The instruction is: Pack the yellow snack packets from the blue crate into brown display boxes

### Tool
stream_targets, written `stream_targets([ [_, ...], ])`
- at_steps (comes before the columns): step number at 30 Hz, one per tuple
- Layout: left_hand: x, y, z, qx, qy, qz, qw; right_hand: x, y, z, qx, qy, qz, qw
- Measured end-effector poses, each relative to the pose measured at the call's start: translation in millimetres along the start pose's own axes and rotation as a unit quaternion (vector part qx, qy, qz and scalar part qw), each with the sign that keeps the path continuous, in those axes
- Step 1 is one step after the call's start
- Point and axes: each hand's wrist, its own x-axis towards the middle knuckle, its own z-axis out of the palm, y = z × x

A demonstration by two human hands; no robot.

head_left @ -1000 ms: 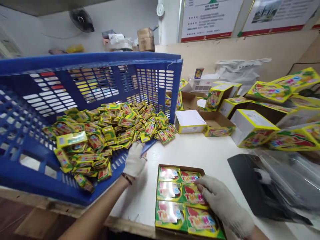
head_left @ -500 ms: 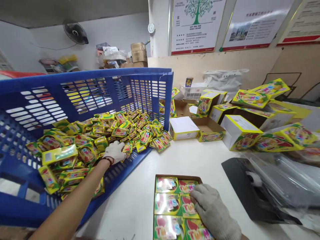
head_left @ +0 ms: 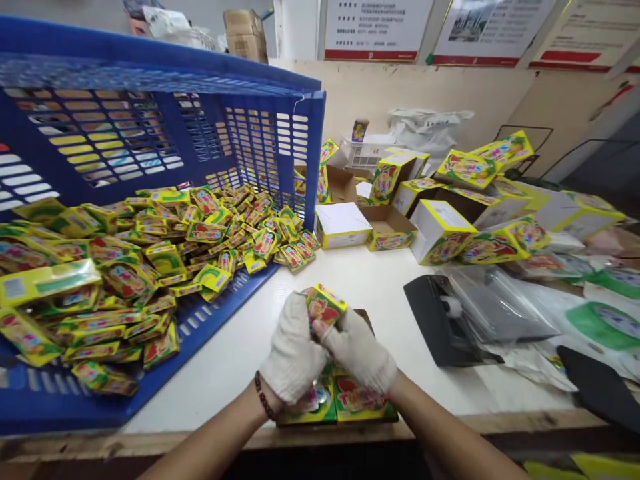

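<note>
Both my hands wear pale knitted gloves and meet in front of me. My left hand grips a small yellow and green box with fruit printed on it. From the other side, my right hand has its fingers closed on the same box, a bare fingertip showing through the glove. Just below the hands is an open carton packed with yellow boxes; the hands cover much of it. To the left, a blue plastic crate lies with its open side towards me, and a heap of small yellow boxes spills inside it.
Yellow and white display cartons are stacked at the back right of the white table. A black tray with clear plastic film lies on the right, near a green tape roll. Posters hang on the wall behind.
My left hand has come out of the crate to the carton, now with a small box. My right hand has left the carton's edge and joined it. The view has tilted down.
</note>
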Motion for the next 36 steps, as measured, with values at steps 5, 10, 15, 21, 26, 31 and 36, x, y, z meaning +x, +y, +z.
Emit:
stream_targets([
  [5,-3,-8,-3,0.067,-0.09,0.041,0.993,28,12,-53,-0.107,-0.058,0.037,0.992],
  [10,-7,-25,-1,0.156,-0.136,0.08,0.975,44,31,-71,-0.339,-0.228,-0.049,0.912],
  [15,-12,-26,6,0.184,-0.131,0.084,0.971,37,41,-53,-0.439,-0.188,-0.066,0.876],
  [21,-9,-14,7,0.252,-0.149,0.13,0.947,17,45,-48,-0.533,-0.128,-0.075,0.833],
  [26,-3,-2,21,0.205,-0.259,0.199,0.923,8,36,-40,-0.598,-0.199,-0.128,0.766],
  [31,-15,-7,30,0.23,-0.279,0.184,0.914,-13,52,-20,-0.672,-0.126,-0.175,0.708],
  [36,-22,-8,27,0.24,-0.275,0.178,0.914,-26,69,-21,-0.636,-0.034,-0.197,0.745],
])
